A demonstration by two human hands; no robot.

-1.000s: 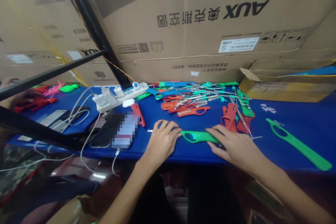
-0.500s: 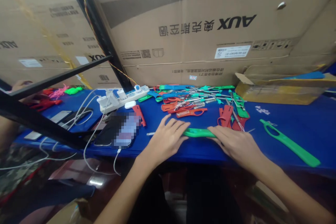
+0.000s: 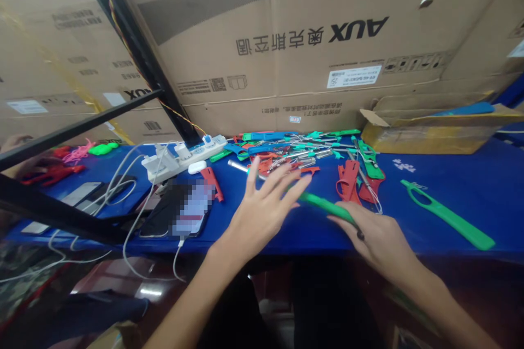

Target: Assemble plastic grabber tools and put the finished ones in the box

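Near the table's front edge, my right hand (image 3: 379, 237) is wrapped round a long green plastic piece (image 3: 323, 204), which slants up to the left. My left hand (image 3: 262, 212) is open, its fingers spread over the far end of that piece; whether they touch it I cannot tell. A silver rod (image 3: 237, 166) sticks out to the left behind my left hand; its join to the green piece is hidden. On the right lies a flat green piece with a loop (image 3: 454, 215). Red plastic pieces (image 3: 347, 181) lie just beyond my right hand.
Behind my hands is a pile of coloured plastic parts and metal rods (image 3: 303, 147). A power strip (image 3: 186, 158), cables and phones (image 3: 164, 215) are at left, beside a black metal frame (image 3: 143, 54). An open cardboard box (image 3: 426, 136) stands at back right. Another person's hand (image 3: 18, 147) is at far left.
My left hand has opened and lifted its fingers off the green piece. My right hand has moved slightly right and down, tilting the piece. The camera view has shifted a little.
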